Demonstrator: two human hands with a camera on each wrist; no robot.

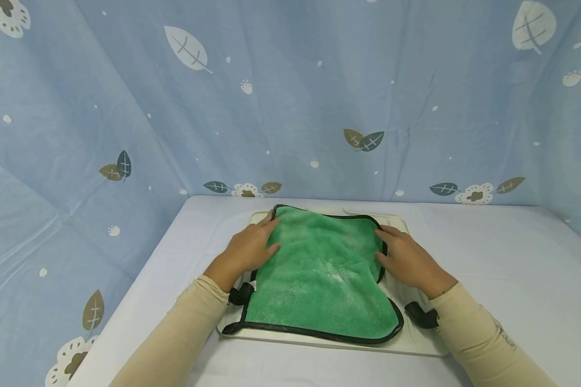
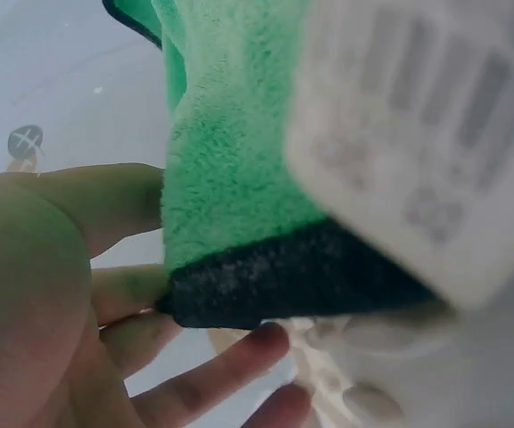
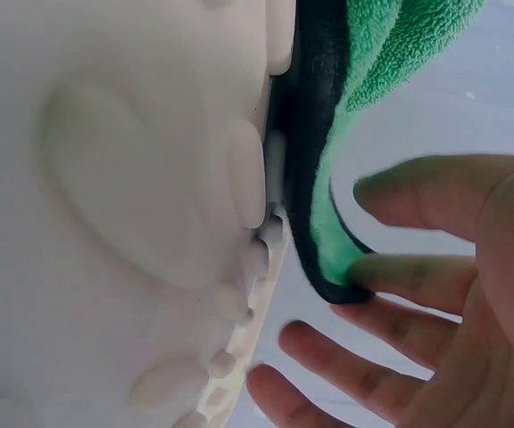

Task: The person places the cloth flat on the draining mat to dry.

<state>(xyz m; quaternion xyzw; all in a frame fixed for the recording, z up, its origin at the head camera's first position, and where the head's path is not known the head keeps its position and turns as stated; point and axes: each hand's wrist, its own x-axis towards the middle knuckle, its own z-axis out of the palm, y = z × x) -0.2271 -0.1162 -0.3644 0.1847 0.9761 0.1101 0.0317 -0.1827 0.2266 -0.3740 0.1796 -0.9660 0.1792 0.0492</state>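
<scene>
A green plush cloth (image 1: 319, 269) with black edging lies spread over a cream board (image 1: 416, 342). My left hand (image 1: 252, 244) rests at its far left corner, thumb and forefinger on the green pile. In the left wrist view, thumb and fingers reach the cloth's edge, and a blurred printed white label (image 2: 400, 134) hangs close to the camera. At the far right edge, my right hand (image 1: 409, 258) touches the cloth with fingers extended. Its fingertips meet the black border (image 3: 310, 196) in the right wrist view, while the thumb stands apart from it.
The board shows raised rounded knobs (image 3: 248, 174) near its edge. It lies on a white-covered table (image 1: 503, 269). A blue patterned curtain (image 1: 295, 107) hangs behind and at the sides. Black pieces (image 1: 421, 316) protrude beneath both wrists.
</scene>
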